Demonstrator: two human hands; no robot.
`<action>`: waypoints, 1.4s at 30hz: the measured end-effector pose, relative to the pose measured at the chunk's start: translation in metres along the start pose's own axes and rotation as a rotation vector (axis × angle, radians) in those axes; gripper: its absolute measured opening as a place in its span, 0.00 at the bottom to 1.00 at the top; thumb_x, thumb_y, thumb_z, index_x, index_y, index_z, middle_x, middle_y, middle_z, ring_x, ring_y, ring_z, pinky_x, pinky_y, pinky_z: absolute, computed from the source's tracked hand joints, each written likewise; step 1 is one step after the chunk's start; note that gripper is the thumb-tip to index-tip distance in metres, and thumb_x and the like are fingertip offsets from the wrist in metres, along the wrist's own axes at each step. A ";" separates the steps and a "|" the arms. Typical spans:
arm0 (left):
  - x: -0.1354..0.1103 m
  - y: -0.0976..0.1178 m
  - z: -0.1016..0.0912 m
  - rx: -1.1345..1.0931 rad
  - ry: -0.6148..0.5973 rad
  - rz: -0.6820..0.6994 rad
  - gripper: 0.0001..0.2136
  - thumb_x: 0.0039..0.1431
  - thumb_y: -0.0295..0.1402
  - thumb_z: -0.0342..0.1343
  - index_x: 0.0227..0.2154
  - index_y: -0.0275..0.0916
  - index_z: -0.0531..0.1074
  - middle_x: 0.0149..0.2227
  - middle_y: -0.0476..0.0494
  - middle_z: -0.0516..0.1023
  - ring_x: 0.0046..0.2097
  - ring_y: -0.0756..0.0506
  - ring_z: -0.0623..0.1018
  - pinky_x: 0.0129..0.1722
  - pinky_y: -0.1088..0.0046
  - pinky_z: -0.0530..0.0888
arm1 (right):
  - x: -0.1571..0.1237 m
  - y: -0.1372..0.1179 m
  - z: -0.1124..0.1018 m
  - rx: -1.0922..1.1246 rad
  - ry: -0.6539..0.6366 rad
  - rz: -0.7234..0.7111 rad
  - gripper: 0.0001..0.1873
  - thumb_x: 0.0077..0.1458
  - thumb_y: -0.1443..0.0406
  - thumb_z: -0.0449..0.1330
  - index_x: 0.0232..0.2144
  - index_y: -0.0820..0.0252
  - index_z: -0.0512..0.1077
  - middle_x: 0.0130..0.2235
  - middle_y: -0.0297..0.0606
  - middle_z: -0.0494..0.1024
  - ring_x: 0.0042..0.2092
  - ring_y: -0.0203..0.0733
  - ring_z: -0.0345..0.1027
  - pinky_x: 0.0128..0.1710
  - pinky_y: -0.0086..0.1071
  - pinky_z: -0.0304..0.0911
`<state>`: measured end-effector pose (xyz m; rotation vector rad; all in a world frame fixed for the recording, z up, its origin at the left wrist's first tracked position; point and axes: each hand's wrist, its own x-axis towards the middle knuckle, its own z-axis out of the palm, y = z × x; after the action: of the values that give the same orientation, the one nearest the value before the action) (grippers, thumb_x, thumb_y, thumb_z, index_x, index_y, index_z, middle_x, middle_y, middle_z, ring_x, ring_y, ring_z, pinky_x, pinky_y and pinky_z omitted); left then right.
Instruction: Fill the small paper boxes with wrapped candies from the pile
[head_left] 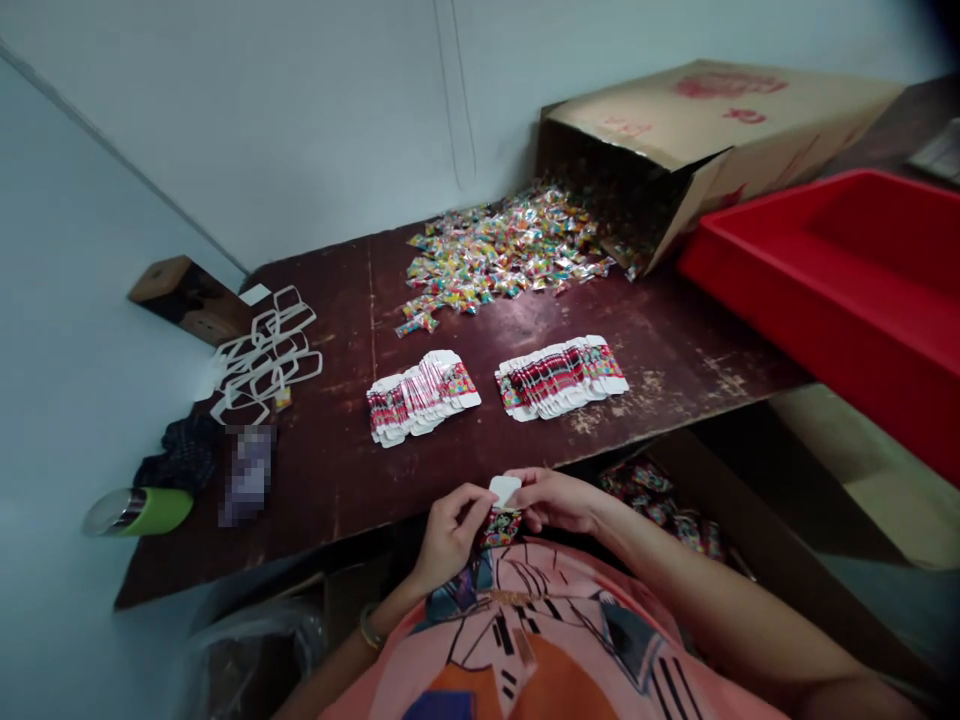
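Close to my body, just off the table's front edge, a small printed cardboard box (502, 524) with a raised white flap is held between both hands. My left hand (448, 530) pinches its left side, thumb near the flap. On the right side, my right hand (556, 499) grips it with thumb and fingers. Whether anything is inside the box cannot be seen. Ahead on the table lie two rows of flattened printed boxes, a left row (420, 396) and a right row (561, 376), overlapping like fanned cards.
Wrapped candies (502, 250) spill from a tipped carton (720, 120) at the back. A red tray (832, 240) juts in at right. White loops (274, 355), a green cup (161, 510) and dark cloth (180, 450) lie left. Below the edge, an open carton (780, 540) holds printed packs.
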<state>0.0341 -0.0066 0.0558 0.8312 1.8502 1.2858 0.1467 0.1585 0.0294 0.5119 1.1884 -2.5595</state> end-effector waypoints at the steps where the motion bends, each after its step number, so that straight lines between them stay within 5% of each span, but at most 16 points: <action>1: 0.002 0.000 0.002 -0.056 0.015 -0.044 0.10 0.56 0.37 0.55 0.35 0.37 0.75 0.28 0.48 0.74 0.31 0.48 0.71 0.33 0.75 0.66 | -0.001 -0.004 0.003 -0.118 0.022 -0.037 0.12 0.44 0.63 0.66 0.32 0.63 0.73 0.26 0.29 0.70 0.19 0.26 0.58 0.20 0.23 0.58; 6: 0.017 -0.003 0.008 -0.450 -0.078 -0.326 0.25 0.51 0.32 0.54 0.55 0.40 0.65 0.34 0.47 0.78 0.36 0.46 0.75 0.39 0.72 0.69 | -0.005 -0.017 0.025 -0.743 0.204 -0.454 0.17 0.60 0.60 0.54 0.27 0.62 0.77 0.33 0.36 0.73 0.33 0.35 0.67 0.36 0.29 0.63; 10: 0.016 -0.005 0.000 -0.641 -0.147 -0.458 0.29 0.50 0.30 0.53 0.58 0.37 0.62 0.39 0.42 0.79 0.40 0.45 0.75 0.43 0.69 0.68 | 0.002 -0.013 0.027 -0.808 0.228 -0.486 0.12 0.58 0.61 0.57 0.33 0.60 0.79 0.34 0.38 0.76 0.36 0.38 0.69 0.38 0.30 0.63; 13: 0.012 -0.005 -0.010 -0.659 -0.230 -0.425 0.34 0.49 0.28 0.58 0.61 0.37 0.57 0.43 0.40 0.78 0.43 0.44 0.75 0.45 0.68 0.67 | 0.005 -0.009 0.020 -0.863 0.168 -0.508 0.12 0.60 0.62 0.56 0.41 0.57 0.78 0.37 0.39 0.76 0.39 0.38 0.70 0.40 0.30 0.64; 18: 0.015 -0.008 -0.020 -0.564 -0.359 -0.361 0.41 0.49 0.28 0.62 0.64 0.39 0.49 0.47 0.38 0.76 0.48 0.43 0.74 0.49 0.67 0.66 | -0.004 -0.009 0.016 -1.276 0.003 -0.599 0.15 0.61 0.64 0.55 0.49 0.56 0.74 0.45 0.44 0.73 0.46 0.43 0.65 0.45 0.35 0.62; 23: 0.030 -0.007 -0.040 -0.333 -0.357 -0.251 0.42 0.46 0.22 0.57 0.65 0.42 0.46 0.41 0.45 0.73 0.43 0.46 0.73 0.46 0.69 0.66 | 0.032 -0.056 -0.001 -1.355 -0.184 -0.630 0.13 0.61 0.62 0.55 0.46 0.55 0.75 0.43 0.41 0.74 0.46 0.40 0.66 0.48 0.32 0.62; 26: 0.031 0.006 -0.070 0.017 -0.391 -0.168 0.40 0.43 0.19 0.53 0.62 0.47 0.54 0.38 0.49 0.71 0.39 0.48 0.72 0.44 0.71 0.66 | 0.094 -0.115 -0.030 -1.495 0.150 -0.592 0.13 0.60 0.64 0.56 0.47 0.56 0.74 0.47 0.41 0.74 0.50 0.41 0.66 0.51 0.32 0.60; 28: 0.026 0.016 -0.091 0.260 -0.473 -0.146 0.28 0.45 0.22 0.53 0.52 0.47 0.70 0.38 0.49 0.73 0.42 0.46 0.71 0.47 0.70 0.65 | 0.139 -0.157 -0.052 -1.552 0.506 -0.547 0.19 0.58 0.66 0.58 0.52 0.60 0.69 0.54 0.47 0.68 0.55 0.47 0.61 0.55 0.38 0.56; 30: 0.018 0.021 -0.104 0.391 -0.519 -0.169 0.16 0.48 0.25 0.52 0.39 0.45 0.76 0.38 0.48 0.75 0.42 0.45 0.72 0.45 0.71 0.65 | 0.175 -0.191 -0.069 -1.540 0.673 -0.540 0.25 0.56 0.68 0.58 0.56 0.64 0.64 0.59 0.53 0.62 0.58 0.53 0.56 0.57 0.43 0.53; 33: 0.014 0.008 -0.110 0.391 -0.416 -0.244 0.12 0.48 0.28 0.55 0.37 0.45 0.75 0.38 0.48 0.76 0.42 0.44 0.73 0.44 0.71 0.67 | 0.206 -0.218 -0.082 -1.486 0.751 -0.545 0.20 0.53 0.71 0.58 0.50 0.67 0.69 0.54 0.55 0.69 0.55 0.54 0.60 0.55 0.45 0.53; 36: 0.022 -0.019 -0.103 0.050 -0.225 -0.313 0.23 0.48 0.37 0.60 0.49 0.43 0.69 0.45 0.40 0.76 0.44 0.40 0.74 0.41 0.66 0.71 | 0.215 -0.219 -0.084 -1.411 0.791 -0.556 0.08 0.54 0.72 0.55 0.36 0.68 0.73 0.42 0.53 0.77 0.49 0.51 0.65 0.52 0.40 0.55; 39: 0.038 -0.033 -0.086 -0.336 -0.034 -0.371 0.32 0.48 0.43 0.61 0.56 0.39 0.60 0.47 0.32 0.75 0.41 0.39 0.76 0.33 0.66 0.74 | 0.201 -0.202 -0.079 -1.314 0.800 -0.571 0.09 0.58 0.68 0.51 0.34 0.65 0.72 0.36 0.49 0.77 0.42 0.46 0.68 0.45 0.36 0.59; 42: 0.056 -0.027 -0.070 -0.460 0.053 -0.387 0.29 0.46 0.37 0.63 0.52 0.36 0.64 0.45 0.33 0.76 0.39 0.41 0.78 0.35 0.65 0.75 | 0.165 -0.171 -0.067 -1.218 0.725 -0.569 0.15 0.63 0.61 0.44 0.39 0.62 0.68 0.34 0.42 0.77 0.33 0.40 0.68 0.35 0.32 0.62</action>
<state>-0.0572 -0.0019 0.0362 0.1844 1.5599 1.4029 -0.0542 0.3019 0.0348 0.8352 3.0826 -1.3727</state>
